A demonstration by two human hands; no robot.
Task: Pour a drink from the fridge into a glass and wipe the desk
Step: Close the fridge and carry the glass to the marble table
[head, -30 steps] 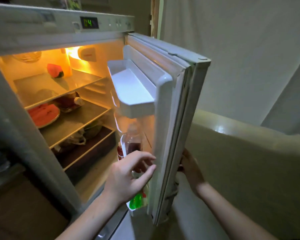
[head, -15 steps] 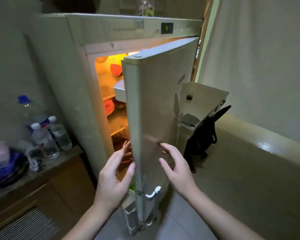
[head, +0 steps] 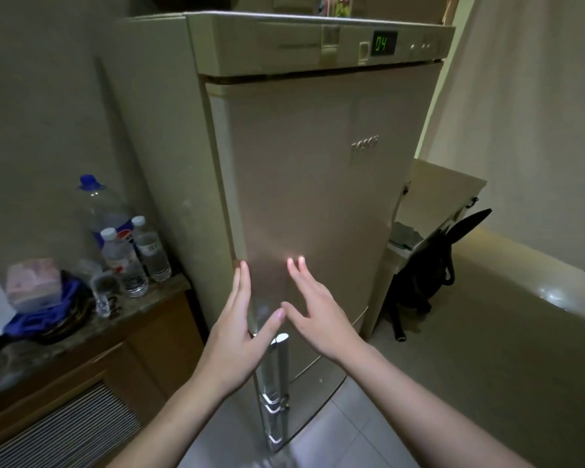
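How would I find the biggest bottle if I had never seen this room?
Find the tall fridge with both hands on its door. Left of it is a low counter with some clear bottles. The big bottle stands at the back by the wall; it alone has a blue cap, while the small bottles in front have white caps.

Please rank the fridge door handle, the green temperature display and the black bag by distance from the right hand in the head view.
1. Fridge door handle, just below-left of the right hand.
2. Black bag, on the floor to the right.
3. Green temperature display, top of the fridge.
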